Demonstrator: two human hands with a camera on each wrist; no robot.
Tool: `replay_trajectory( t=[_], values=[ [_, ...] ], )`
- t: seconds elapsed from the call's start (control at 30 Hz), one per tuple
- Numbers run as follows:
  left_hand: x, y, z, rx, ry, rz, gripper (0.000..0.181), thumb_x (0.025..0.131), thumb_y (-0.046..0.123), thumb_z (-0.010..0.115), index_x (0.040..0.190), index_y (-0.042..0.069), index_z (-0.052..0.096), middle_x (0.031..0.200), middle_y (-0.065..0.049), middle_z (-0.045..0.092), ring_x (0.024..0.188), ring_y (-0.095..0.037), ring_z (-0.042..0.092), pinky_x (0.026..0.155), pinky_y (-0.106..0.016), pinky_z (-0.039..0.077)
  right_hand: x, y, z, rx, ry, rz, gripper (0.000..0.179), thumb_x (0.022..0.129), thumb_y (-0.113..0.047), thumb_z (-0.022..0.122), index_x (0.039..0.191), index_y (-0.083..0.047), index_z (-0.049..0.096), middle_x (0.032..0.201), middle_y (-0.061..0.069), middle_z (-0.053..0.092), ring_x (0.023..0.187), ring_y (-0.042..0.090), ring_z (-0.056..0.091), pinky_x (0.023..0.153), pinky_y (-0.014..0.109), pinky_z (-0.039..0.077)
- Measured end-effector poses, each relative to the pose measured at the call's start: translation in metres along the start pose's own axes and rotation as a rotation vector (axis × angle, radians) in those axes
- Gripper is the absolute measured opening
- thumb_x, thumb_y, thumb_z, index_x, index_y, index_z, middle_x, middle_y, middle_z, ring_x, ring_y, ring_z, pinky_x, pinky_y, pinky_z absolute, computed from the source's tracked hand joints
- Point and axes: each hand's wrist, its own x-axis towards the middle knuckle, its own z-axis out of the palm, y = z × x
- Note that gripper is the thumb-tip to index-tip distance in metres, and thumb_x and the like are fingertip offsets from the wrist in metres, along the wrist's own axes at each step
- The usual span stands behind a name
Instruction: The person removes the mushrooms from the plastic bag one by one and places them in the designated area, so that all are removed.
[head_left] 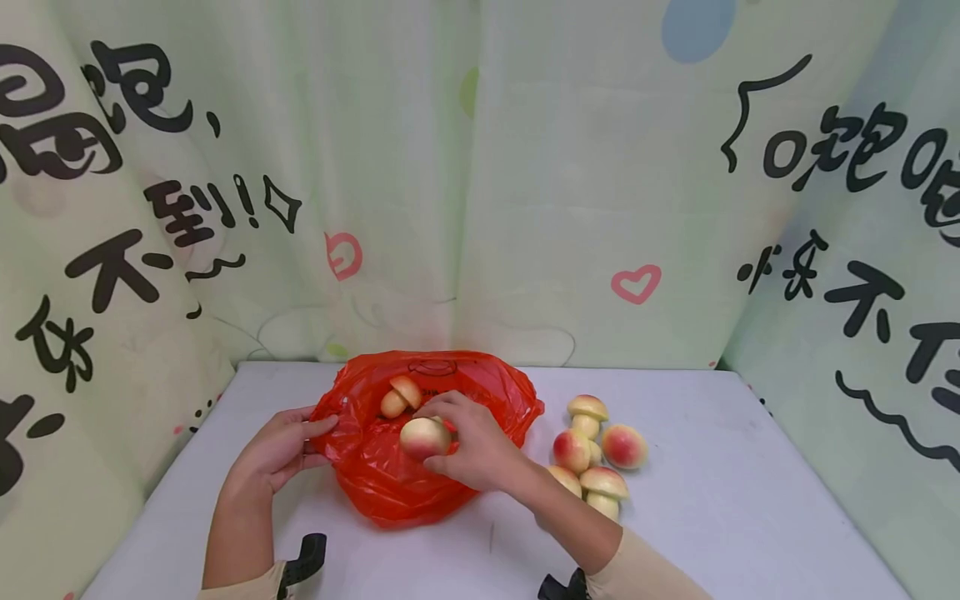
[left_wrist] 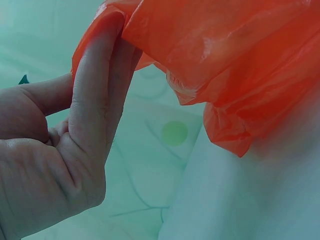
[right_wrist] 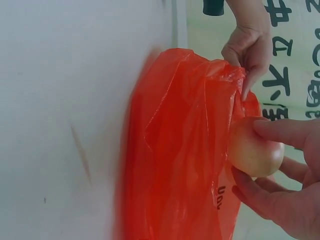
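Observation:
A red plastic bag (head_left: 401, 500) lies with its mouth spread on the white table. My left hand (head_left: 281, 450) pinches the bag's left rim between thumb and fingers; the left wrist view shows those fingers (left_wrist: 92, 90) tucked under the red film. Over the bag's opening, my right hand (head_left: 480, 442) grips a pale peach-like fruit (head_left: 424, 437) with a red blush. In the right wrist view the thumb and fingers surround this fruit (right_wrist: 257, 147) at the bag's edge. A toy-like mushroom (head_left: 401, 397) with a tan cap rests inside the bag, beyond the fruit.
Right of the bag stands a cluster: one mushroom (head_left: 587, 414) at the back, another mushroom (head_left: 603, 490) in front, and blushed fruits (head_left: 624, 447) beside them. My right forearm partly covers the cluster. A printed curtain (head_left: 525, 208) hangs behind the white table (head_left: 712, 500).

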Motion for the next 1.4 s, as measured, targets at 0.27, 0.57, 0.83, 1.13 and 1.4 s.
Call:
replay_trajectory(
  t=[0.27, 0.57, 0.83, 1.13, 1.4],
  values=[
    [0.002, -0.002, 0.001, 0.007, -0.003, -0.004, 0.06, 0.106, 0.026, 0.061, 0.155, -0.002, 0.04, 0.109, -0.003, 0.071, 0.088, -0.018, 0.072, 0.079, -0.029, 0.064, -0.014, 0.004, -0.009, -0.005, 0.024, 0.011, 0.05, 0.087, -0.017, 0.083, 0.134, -0.023, 0.067, 0.138, -0.005, 0.058, 0.13, 0.023, 0.053, 0.093, 0.042, 0.06],
    [0.001, -0.002, -0.001, 0.001, 0.0, -0.007, 0.063, 0.106, 0.027, 0.062, 0.156, -0.002, 0.038, 0.112, -0.003, 0.071, 0.09, -0.018, 0.072, 0.081, -0.031, 0.064, -0.032, 0.007, -0.019, 0.006, 0.06, -0.022, 0.051, 0.086, -0.016, 0.083, 0.134, -0.022, 0.067, 0.136, -0.007, 0.059, 0.129, 0.019, 0.055, 0.095, 0.044, 0.06],
    [0.001, -0.002, -0.001, 0.011, 0.002, -0.005, 0.061, 0.106, 0.028, 0.063, 0.155, -0.001, 0.04, 0.113, -0.003, 0.07, 0.093, -0.018, 0.072, 0.083, -0.031, 0.064, -0.05, 0.014, -0.026, 0.021, 0.078, -0.017, 0.05, 0.085, -0.014, 0.084, 0.131, -0.021, 0.068, 0.134, -0.01, 0.059, 0.125, 0.015, 0.057, 0.09, 0.036, 0.061],
    [0.0, -0.001, -0.001, 0.0, -0.006, -0.011, 0.062, 0.106, 0.026, 0.062, 0.156, -0.002, 0.038, 0.112, -0.003, 0.07, 0.092, -0.018, 0.072, 0.083, -0.031, 0.064, -0.07, 0.019, -0.033, 0.033, 0.076, 0.032, 0.05, 0.085, -0.015, 0.085, 0.131, -0.029, 0.069, 0.134, -0.015, 0.058, 0.127, 0.015, 0.056, 0.099, 0.037, 0.059],
    [-0.001, 0.0, 0.0, 0.009, 0.0, -0.023, 0.061, 0.106, 0.027, 0.062, 0.155, -0.001, 0.038, 0.111, -0.003, 0.07, 0.092, -0.018, 0.071, 0.084, -0.031, 0.064, -0.086, 0.026, -0.036, 0.093, 0.06, -0.01, 0.049, 0.085, -0.009, 0.084, 0.129, -0.027, 0.069, 0.133, -0.01, 0.06, 0.125, 0.018, 0.059, 0.095, 0.028, 0.06]
  ],
)
